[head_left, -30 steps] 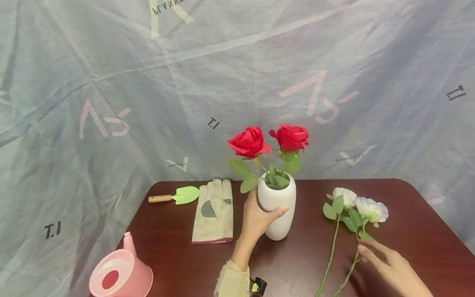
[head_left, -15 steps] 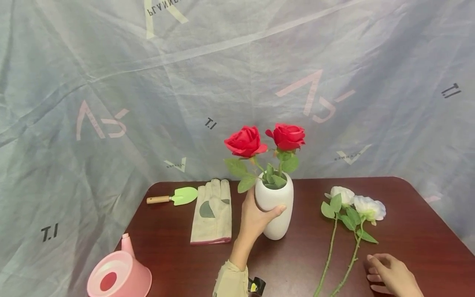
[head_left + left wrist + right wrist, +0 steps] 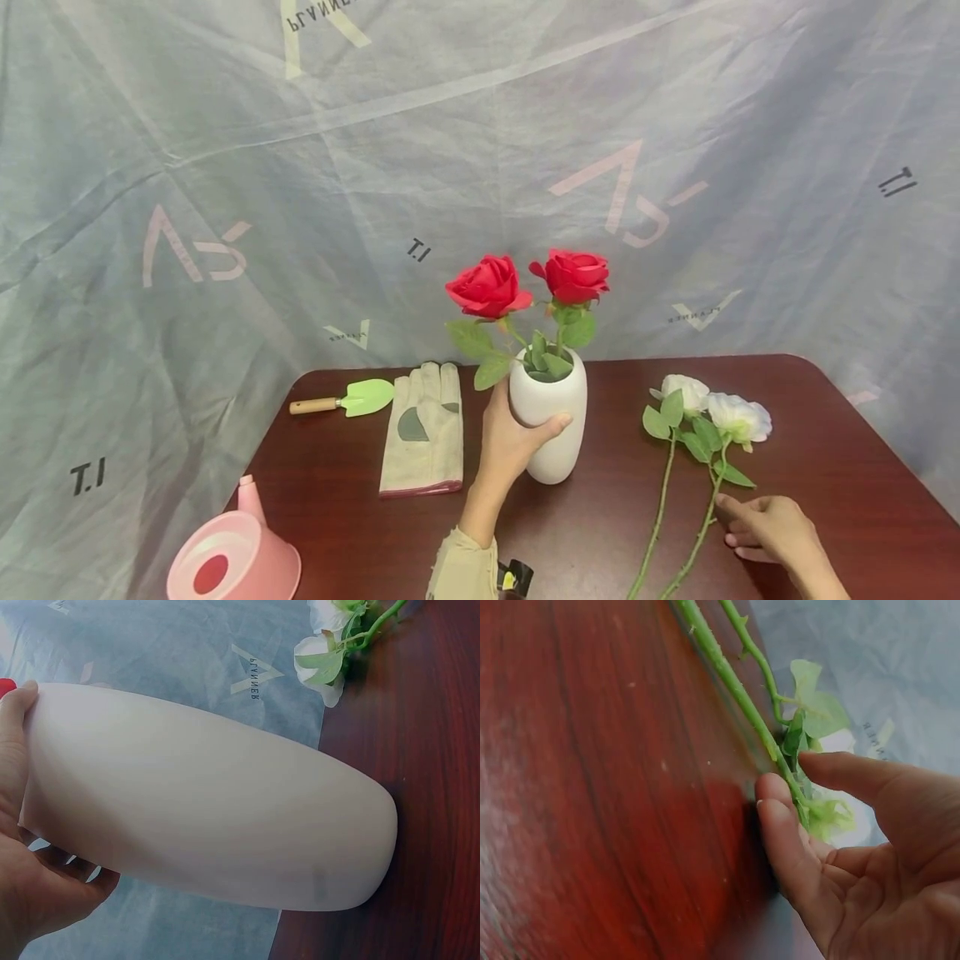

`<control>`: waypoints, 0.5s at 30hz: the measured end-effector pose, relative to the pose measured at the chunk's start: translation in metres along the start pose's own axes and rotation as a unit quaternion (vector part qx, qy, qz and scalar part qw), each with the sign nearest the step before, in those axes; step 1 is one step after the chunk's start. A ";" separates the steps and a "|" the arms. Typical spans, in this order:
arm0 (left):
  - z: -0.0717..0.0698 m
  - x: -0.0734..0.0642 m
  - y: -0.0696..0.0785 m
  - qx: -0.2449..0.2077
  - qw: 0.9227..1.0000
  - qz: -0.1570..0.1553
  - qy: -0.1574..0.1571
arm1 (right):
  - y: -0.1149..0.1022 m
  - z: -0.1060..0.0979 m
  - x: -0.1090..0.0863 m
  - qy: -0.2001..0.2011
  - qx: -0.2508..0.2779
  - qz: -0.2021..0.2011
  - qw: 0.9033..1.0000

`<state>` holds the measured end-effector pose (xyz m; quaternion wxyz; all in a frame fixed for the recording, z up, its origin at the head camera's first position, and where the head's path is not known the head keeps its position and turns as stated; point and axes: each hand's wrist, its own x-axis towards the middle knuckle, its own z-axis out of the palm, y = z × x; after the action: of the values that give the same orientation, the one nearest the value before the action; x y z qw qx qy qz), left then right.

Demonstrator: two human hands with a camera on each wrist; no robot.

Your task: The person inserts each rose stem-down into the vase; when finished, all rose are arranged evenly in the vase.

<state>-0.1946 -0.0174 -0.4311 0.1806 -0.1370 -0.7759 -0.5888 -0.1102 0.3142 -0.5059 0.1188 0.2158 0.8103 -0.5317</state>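
My left hand [image 3: 513, 437] grips a white vase [image 3: 551, 417] from its left side, thumb across the front. The vase's smooth side fills much of the left wrist view. Two red roses [image 3: 491, 287] with green leaves stand in it. To the right, two white roses [image 3: 738, 418] lie on the table with their stems toward me. My right hand [image 3: 776, 529] is beside the nearer rose stem [image 3: 701, 533]. In the right wrist view, the stem [image 3: 739, 690] runs between the parted thumb and fingers, the fingertips right at it.
A pair of work gloves [image 3: 423, 450] and a small green trowel [image 3: 367, 398] with a wooden handle lie at the back left. A pink watering can [image 3: 262, 558] stands at the front left. Grey printed cloth [image 3: 375, 167] hangs behind the dark red table [image 3: 600, 533].
My right hand drew back from the rose stem to the lower right, then came back left to it. The left hand keeps its hold on the vase. The head view has shifted slightly.
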 end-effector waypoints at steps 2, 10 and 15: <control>0.000 0.000 0.000 0.001 1.000 -0.001 0.001 | -0.002 0.002 0.000 0.007 -0.011 -0.002 1.000; 0.000 0.000 0.001 0.001 1.000 -0.012 0.003 | -0.010 0.014 0.001 0.038 -0.057 -0.041 0.997; 0.001 0.000 0.000 0.003 1.000 -0.015 0.002 | -0.009 0.016 0.001 0.049 -0.071 -0.054 0.995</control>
<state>-0.1945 -0.0165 -0.4313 0.1732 -0.1235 -0.7791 -0.5897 -0.1158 0.2968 -0.5054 0.0654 0.1888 0.8611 -0.4675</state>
